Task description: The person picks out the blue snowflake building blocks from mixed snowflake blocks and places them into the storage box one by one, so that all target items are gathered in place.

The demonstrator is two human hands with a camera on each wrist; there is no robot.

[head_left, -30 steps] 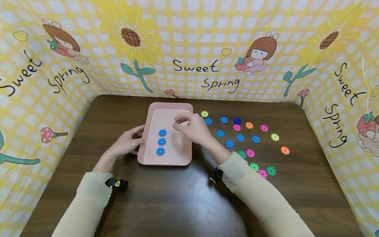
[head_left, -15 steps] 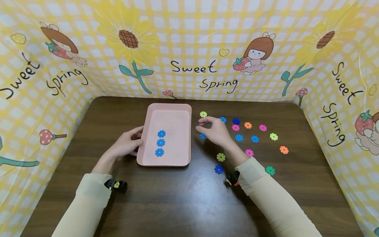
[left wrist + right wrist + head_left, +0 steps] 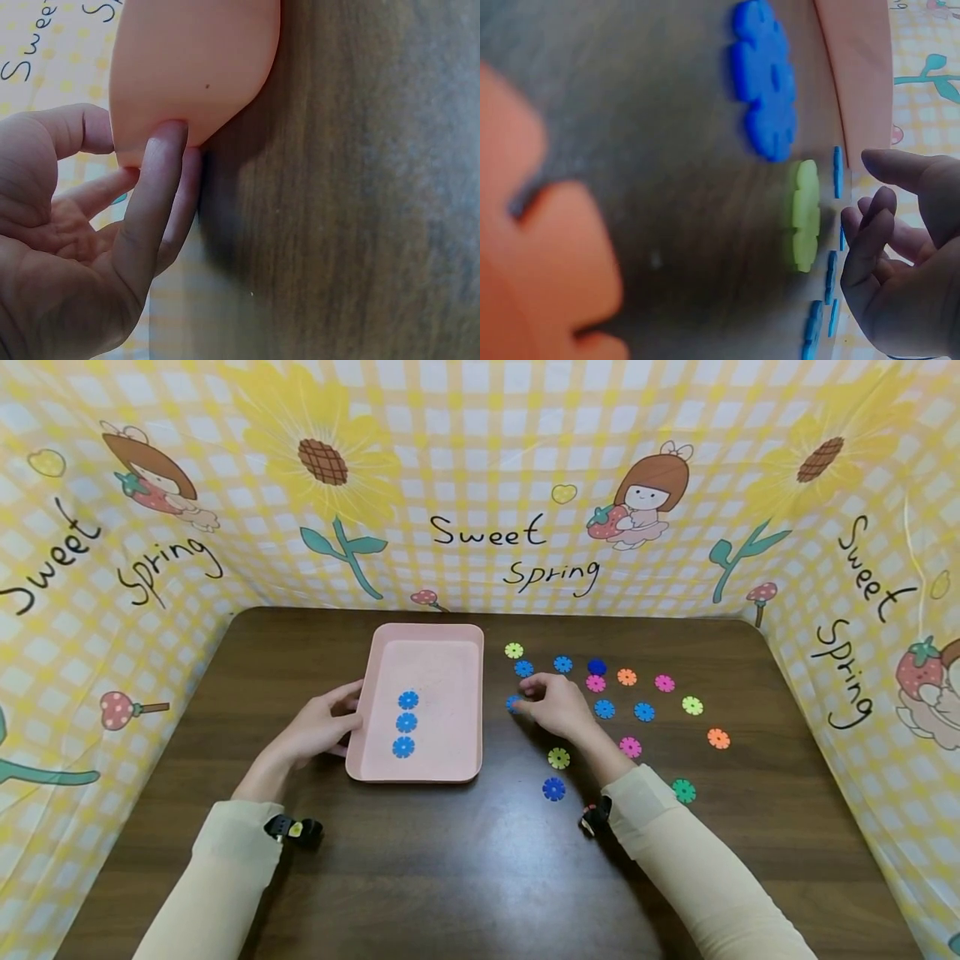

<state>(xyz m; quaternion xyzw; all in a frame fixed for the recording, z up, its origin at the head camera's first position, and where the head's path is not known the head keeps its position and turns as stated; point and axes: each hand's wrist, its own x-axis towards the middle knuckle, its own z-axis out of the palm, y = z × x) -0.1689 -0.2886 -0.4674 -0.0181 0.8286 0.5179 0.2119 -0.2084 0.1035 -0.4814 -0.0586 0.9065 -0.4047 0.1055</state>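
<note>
A pink tray (image 3: 442, 764) lies flat on the table, bearing three blue notched plastic discs (image 3: 406, 722) in a column. My left hand (image 3: 318, 722) holds the tray's left side; in the left wrist view its fingertips press on the tray's outer wall (image 3: 199, 60) and rim. Over the table just right of the tray is my right hand (image 3: 558, 706), fingers bent and thumb apart from them. Its fingertips are right at a blue disc (image 3: 513, 703), which they partly cover in the head view. The right wrist view shows the thumb (image 3: 892, 166) close to that disc's edge.
Several pink, orange, green and blue discs are scattered right of the tray, among them an olive-yellow disc (image 3: 558, 758) and a dark blue disc (image 3: 554, 789) near my right wrist. An orange disc (image 3: 540, 247) fills the right wrist view's left side. Patterned cloth (image 3: 480, 477) surrounds the table.
My right hand has gone from above the tray to the right, then lowered toward the blue disc beside it. The left hand and the tray discs stay in place.
</note>
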